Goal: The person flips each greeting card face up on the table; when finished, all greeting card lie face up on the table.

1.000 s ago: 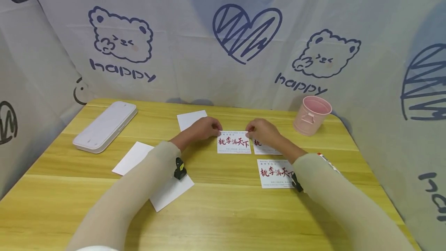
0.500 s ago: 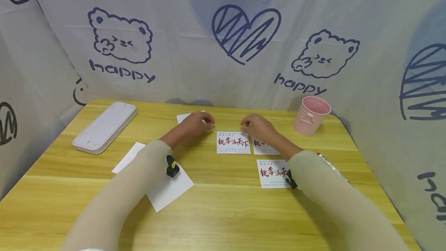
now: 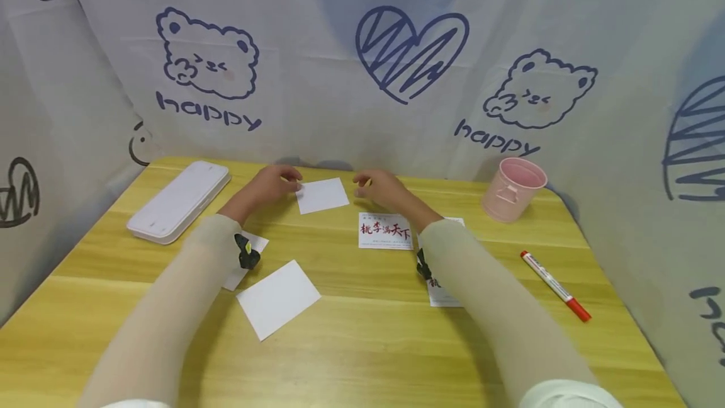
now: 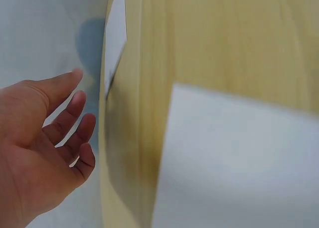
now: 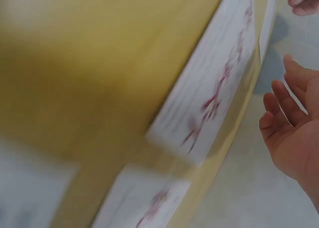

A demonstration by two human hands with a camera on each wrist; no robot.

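A blank white card (image 3: 323, 196) lies near the table's back edge, between my two hands. My left hand (image 3: 275, 182) is at its left end, fingertips right at the card's edge in the head view. In the left wrist view that hand (image 4: 50, 143) has loosely bent, spread fingers and holds nothing. Just past the card's right end hovers my right hand (image 3: 382, 189), also relaxed, as the right wrist view of the hand (image 5: 294, 123) confirms. Below it lies a card with red characters (image 3: 386, 230). Two more printed cards are partly hidden under the right forearm.
Another blank card (image 3: 279, 301) lies front left, and one more (image 3: 255, 243) is partly covered by the left forearm. A white case (image 3: 179, 201) sits at left. At right stand a pink bucket (image 3: 514, 191) and, lying nearer, a red-capped marker (image 3: 555, 285).
Both hands let go of the printed card, which stays on the table. They have moved left and back to either end of the rear blank card.
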